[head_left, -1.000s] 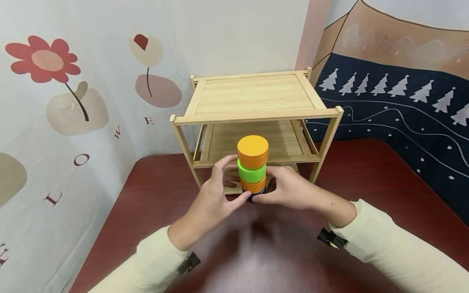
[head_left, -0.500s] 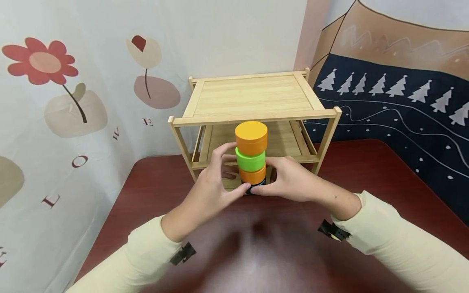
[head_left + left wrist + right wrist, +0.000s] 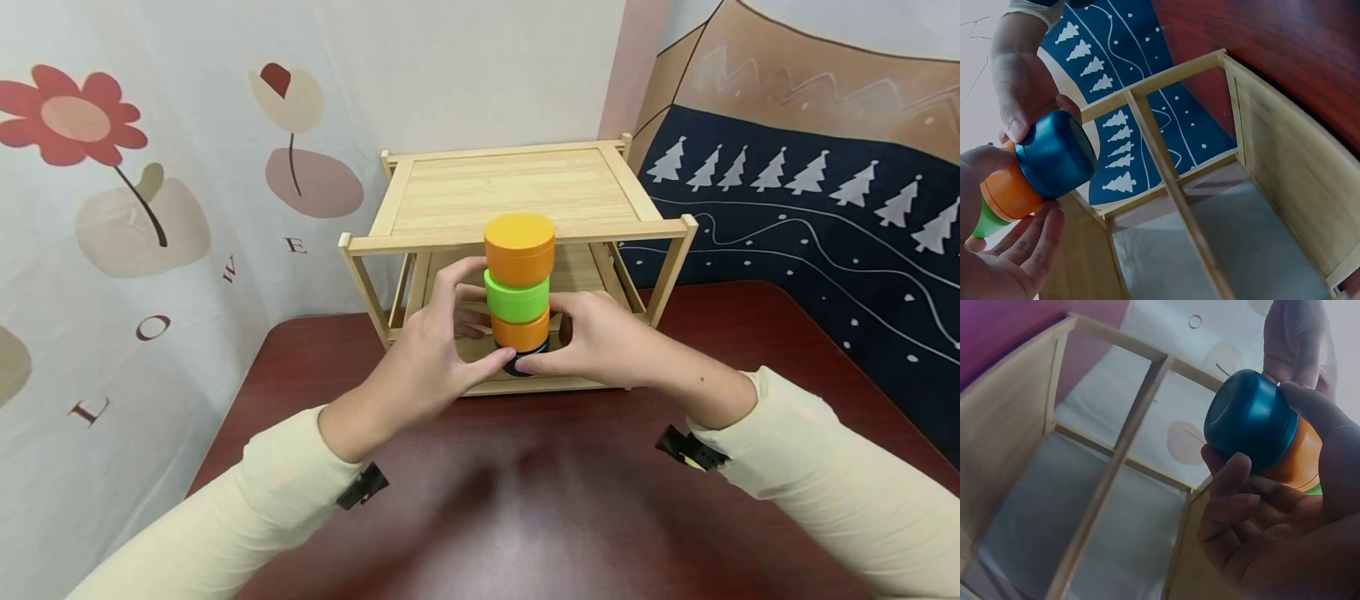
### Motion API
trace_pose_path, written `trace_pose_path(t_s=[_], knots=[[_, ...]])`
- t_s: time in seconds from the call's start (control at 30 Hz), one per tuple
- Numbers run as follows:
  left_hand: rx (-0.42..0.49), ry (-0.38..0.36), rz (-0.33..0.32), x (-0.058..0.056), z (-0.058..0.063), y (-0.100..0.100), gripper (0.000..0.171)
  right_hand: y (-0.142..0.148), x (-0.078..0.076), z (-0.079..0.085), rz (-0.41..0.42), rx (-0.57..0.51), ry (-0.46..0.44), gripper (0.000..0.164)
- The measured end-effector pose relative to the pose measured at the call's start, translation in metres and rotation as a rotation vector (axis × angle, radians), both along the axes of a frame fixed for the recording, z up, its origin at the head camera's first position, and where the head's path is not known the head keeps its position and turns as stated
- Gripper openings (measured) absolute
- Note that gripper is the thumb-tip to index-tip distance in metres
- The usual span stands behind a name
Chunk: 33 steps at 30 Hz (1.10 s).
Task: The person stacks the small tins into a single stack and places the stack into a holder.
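A stack of round lidded containers is held upright in front of the wooden shelf. At its top is an orange container [image 3: 519, 247], then a green one [image 3: 517, 298], then a smaller orange one [image 3: 521, 332]. The lowest is dark blue [image 3: 1059, 153], its bare underside turned toward both wrist cameras. My left hand [image 3: 423, 354] grips the stack's left side, thumb low at the front and fingers curled behind. From the right, my right hand [image 3: 615, 342] holds the blue and lower orange containers between thumb and fingers. Both thumb tips nearly meet at the front.
A light wooden shelf [image 3: 510, 187] with stacked levels stands on the dark red table [image 3: 465, 517], just beyond the stack. Its front rail [image 3: 420, 242] and posts are close to the hands. Patterned cloth [image 3: 810, 225] hangs behind and at the sides.
Both hands have carried the stack upward and a little toward the shelf, its top now overlapping the upper front rail in the head view. Both grips look the same.
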<state>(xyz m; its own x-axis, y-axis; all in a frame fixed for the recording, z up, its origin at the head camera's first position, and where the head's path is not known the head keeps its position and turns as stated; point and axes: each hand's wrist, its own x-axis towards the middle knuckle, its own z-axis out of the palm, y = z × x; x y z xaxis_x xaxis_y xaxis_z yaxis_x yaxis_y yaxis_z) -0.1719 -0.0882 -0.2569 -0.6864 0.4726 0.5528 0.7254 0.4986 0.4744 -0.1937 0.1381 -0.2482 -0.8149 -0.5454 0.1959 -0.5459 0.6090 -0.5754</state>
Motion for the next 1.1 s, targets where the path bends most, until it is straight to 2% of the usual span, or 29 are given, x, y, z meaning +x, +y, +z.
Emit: trace_pose_path(t_s=[0.33, 0.57, 0.83, 1.1], knots=[[0.009, 0.023, -0.084, -0.009, 0.022, -0.003, 0.095, 0.003, -0.002, 0.024, -0.011, 0.024, -0.017, 0.050], [0.012, -0.022, -0.112, -0.014, 0.034, -0.004, 0.094, 0.003, -0.003, 0.036, -0.030, 0.049, -0.012, 0.046], [0.027, -0.039, -0.114, -0.020, 0.047, -0.006, 0.094, -0.001, -0.008, 0.050, -0.016, 0.048, 0.007, 0.043], [0.070, -0.126, -0.128, -0.026, 0.063, -0.008, 0.094, -0.003, -0.015, 0.062, -0.011, 0.027, 0.003, 0.043]])
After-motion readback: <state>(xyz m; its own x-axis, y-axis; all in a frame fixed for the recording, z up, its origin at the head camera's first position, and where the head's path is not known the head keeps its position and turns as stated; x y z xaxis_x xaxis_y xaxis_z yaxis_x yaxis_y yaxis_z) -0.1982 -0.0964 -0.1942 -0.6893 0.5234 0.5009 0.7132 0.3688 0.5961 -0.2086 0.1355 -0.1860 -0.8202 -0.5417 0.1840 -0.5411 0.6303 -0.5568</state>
